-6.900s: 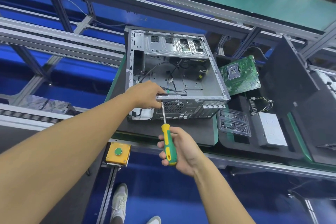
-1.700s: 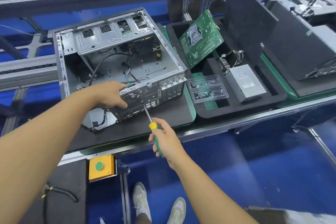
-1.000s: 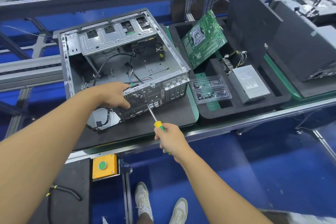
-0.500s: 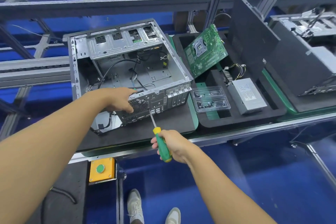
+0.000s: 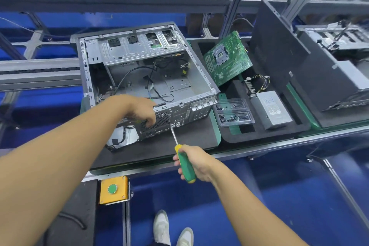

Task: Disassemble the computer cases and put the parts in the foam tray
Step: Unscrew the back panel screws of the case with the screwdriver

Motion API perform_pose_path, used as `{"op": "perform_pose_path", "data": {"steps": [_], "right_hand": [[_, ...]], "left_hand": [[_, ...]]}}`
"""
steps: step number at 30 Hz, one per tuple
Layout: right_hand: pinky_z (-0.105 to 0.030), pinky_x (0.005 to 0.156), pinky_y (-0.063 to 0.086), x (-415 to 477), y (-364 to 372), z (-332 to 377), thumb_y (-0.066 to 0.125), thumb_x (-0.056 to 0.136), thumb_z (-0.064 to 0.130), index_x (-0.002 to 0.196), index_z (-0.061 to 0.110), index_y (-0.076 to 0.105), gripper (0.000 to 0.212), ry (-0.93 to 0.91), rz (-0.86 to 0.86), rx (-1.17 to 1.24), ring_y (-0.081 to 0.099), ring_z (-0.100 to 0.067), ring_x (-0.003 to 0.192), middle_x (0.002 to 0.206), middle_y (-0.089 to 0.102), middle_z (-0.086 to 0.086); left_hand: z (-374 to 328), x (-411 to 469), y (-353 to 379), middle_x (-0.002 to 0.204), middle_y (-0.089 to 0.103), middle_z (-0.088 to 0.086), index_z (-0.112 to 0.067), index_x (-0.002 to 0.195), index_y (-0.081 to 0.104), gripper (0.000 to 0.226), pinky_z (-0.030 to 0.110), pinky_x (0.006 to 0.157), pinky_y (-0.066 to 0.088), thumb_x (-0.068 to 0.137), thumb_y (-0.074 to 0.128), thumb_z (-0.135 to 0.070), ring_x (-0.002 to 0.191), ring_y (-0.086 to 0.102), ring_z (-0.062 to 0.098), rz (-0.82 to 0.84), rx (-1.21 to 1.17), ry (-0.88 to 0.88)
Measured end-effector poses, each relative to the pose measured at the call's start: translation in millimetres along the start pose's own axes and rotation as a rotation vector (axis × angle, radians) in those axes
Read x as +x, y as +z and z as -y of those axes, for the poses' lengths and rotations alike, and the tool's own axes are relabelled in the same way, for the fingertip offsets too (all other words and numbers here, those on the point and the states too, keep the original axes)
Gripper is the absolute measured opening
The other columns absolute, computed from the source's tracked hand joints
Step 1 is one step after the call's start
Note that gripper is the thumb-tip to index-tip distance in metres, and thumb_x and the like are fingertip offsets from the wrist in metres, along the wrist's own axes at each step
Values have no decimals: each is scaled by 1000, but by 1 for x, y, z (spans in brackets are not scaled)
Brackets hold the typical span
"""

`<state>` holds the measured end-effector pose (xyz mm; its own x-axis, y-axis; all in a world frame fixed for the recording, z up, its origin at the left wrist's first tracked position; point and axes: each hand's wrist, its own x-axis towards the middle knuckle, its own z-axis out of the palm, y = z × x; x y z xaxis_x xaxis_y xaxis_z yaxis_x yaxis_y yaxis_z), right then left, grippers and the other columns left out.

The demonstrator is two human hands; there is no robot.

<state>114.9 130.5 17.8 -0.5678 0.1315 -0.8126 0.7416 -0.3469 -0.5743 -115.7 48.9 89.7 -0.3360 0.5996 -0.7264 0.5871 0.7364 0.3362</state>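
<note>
2 PC cases (image 5: 127, 54) (image 5: 339, 42), 1 mobo (image 5: 227, 60), 1 PSU (image 5: 273, 110), 1 screwdriver (image 5: 184, 163), 1 foam tray (image 5: 265, 136)

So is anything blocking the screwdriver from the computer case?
Nothing visible. The screwdriver tip touches the computer case beside its fan grille. The left hand holds the case left of that, clear of the shaft.

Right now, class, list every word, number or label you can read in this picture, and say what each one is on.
Power supply label: there is print, but it is too blurred to read.
Motherboard: the markings are too small to read.
Nothing else shows legible text.
</note>
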Motion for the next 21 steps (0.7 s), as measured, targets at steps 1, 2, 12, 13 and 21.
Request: {"op": "perform_pose_path", "data": {"steps": [1, 2, 12, 13, 21], "right_hand": [[-30, 57, 48, 0, 0, 2, 46, 101, 31, 93, 7, 59, 28, -6, 12, 0, 54, -18, 60, 84, 61, -8], [-32, 61, 49, 1, 0, 1, 46, 101, 25, 92, 7, 60, 24, -45, -6, -38, 55, -19, 63, 87, 64, -9], [-25, 45, 42, -2, 12, -17, 60, 93, 33, 84, 24, 34, 29, -266, -337, -220, 51, -15, 51, 78, 51, -3], [-25, 45, 41, -3, 10, -12, 59, 94, 37, 87, 22, 39, 27, -194, -280, -151, 49, -15, 51, 77, 50, -3], [-28, 55, 44, -17, -2, -5, 47, 104, 41, 85, 8, 59, 40, -179, -162, -54, 51, -17, 58, 80, 61, -6]], "left_hand": [[1, -1, 1, 77, 53, 7, -12, 101, 51, 43, 33, 62, 38, 62, 68, -19, 67, 48, 22, 0, -19, 14], [3, -1, 1, 74, 52, 6, -14, 98, 50, 42, 32, 60, 37, 60, 67, -20, 65, 47, 22, 3, -29, 27], [6, -5, 7, 57, 37, -1, -12, 77, 48, 31, 24, 46, 21, 49, 60, -19, 49, 29, 18, -45, -54, 101], [5, -6, 8, 57, 35, 0, -14, 68, 45, 25, 26, 48, 20, 46, 59, -19, 49, 27, 18, -37, -62, 104], [9, 1, 7, 69, 37, 4, -18, 58, 38, 23, 26, 48, 19, 46, 57, -19, 47, 25, 17, -41, -11, 116]]}}
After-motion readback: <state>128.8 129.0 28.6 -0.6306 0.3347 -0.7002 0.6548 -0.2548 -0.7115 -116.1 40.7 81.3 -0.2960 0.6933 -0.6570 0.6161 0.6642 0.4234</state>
